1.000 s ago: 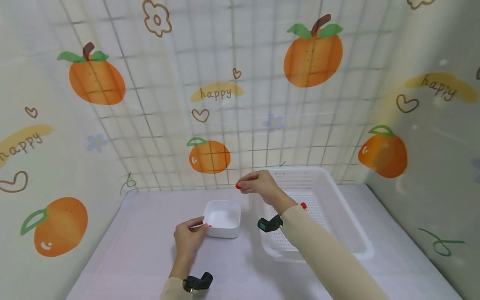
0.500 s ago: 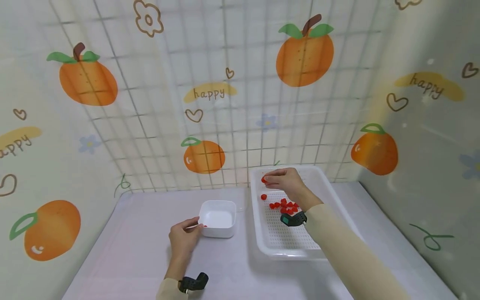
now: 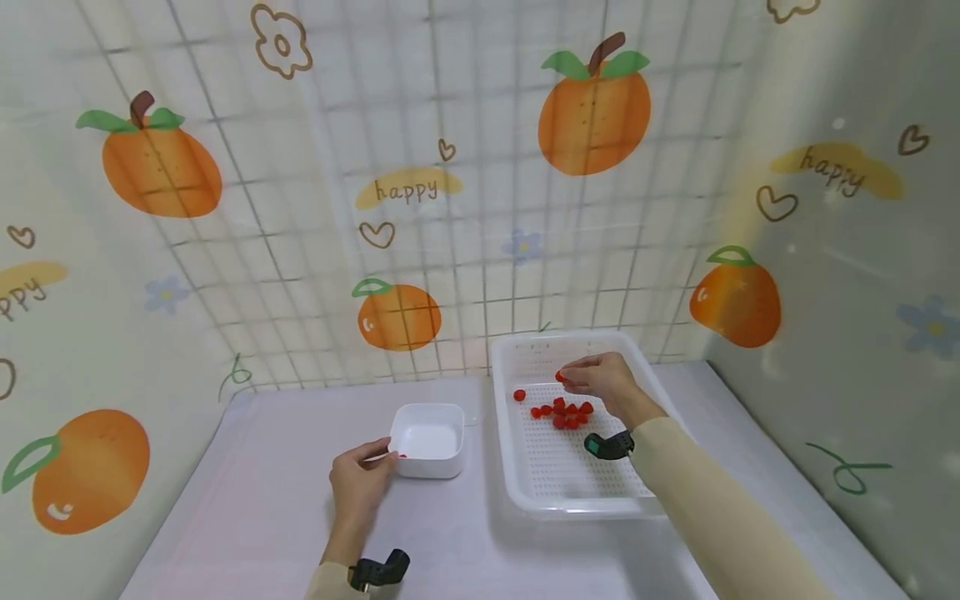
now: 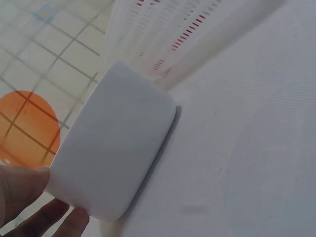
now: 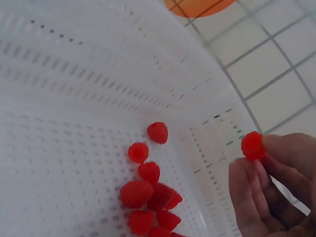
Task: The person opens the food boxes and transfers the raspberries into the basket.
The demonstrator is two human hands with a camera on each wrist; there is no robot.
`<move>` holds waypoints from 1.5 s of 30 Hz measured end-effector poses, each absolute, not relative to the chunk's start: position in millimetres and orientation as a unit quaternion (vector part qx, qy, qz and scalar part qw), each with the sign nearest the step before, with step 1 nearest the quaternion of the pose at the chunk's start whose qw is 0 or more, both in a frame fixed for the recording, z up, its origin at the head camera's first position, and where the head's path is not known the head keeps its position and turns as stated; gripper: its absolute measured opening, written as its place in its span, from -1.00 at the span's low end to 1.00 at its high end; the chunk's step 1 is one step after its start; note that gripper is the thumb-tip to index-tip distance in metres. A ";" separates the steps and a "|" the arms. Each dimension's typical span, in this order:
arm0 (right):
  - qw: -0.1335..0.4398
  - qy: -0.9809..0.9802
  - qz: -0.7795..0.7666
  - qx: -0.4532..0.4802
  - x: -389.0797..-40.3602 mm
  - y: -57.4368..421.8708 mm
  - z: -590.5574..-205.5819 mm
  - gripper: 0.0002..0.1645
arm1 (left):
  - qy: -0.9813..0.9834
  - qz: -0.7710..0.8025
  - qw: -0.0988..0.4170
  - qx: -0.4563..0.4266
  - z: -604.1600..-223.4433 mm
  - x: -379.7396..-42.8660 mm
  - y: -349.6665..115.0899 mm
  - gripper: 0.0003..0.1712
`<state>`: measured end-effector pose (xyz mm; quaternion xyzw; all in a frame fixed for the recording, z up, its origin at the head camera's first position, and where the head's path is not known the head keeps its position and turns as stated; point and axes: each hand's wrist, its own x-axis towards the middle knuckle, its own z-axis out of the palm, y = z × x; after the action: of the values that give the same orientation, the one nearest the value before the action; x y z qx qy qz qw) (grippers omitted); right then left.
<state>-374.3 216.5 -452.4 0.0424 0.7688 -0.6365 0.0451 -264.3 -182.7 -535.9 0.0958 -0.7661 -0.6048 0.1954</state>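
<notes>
A small square white bowl [image 3: 427,467] stands on the table, its plain side wall filling the middle of the left wrist view. My left hand [image 3: 363,477] pinches its left edge, thumb at the rim and fingers against the outside. A speck of red [image 3: 403,456] shows by the thumb, at the bowl's near left corner. Over the white perforated basket [image 3: 517,479], my right hand [image 3: 603,383] pinches one raspberry [image 5: 253,145] between thumb and fingertips. Below it several raspberries [image 5: 137,193] lie clustered on the basket floor, with a single raspberry [image 3: 519,395] apart at the left.
The basket's raised left wall stands just right of the bowl, with a narrow strip of tablecloth [image 3: 480,467] between. Behind both hangs a gridded curtain [image 3: 480,275] printed with oranges, and more of it encloses the sides.
My right hand has moved right with the raspberry, from between bowl and basket to over the basket, uncovering the raspberries there. The left hand stays on the bowl; the head view shifts slightly.
</notes>
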 end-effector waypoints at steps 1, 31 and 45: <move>0.050 0.775 -0.629 0.042 -373.6 217.7 -454.5 -0.62 | -0.767 -0.604 0.195 0.097 -536.3 -263.6 -183.3 -0.70; 0.067 0.862 -0.493 0.098 -372.9 223.3 -479.6 -0.84 | -0.771 -0.602 0.184 0.094 -532.0 -262.0 -182.8 -0.68; 0.053 0.856 -0.507 0.090 -370.6 205.9 -460.0 -0.75 | -0.769 -0.603 0.188 0.093 -530.9 -262.4 -182.3 -0.68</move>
<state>-370.6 205.9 -460.0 0.0900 0.8555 -0.5072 0.0525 -262.4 -182.3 -530.9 0.0931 -0.7694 -0.6032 0.1884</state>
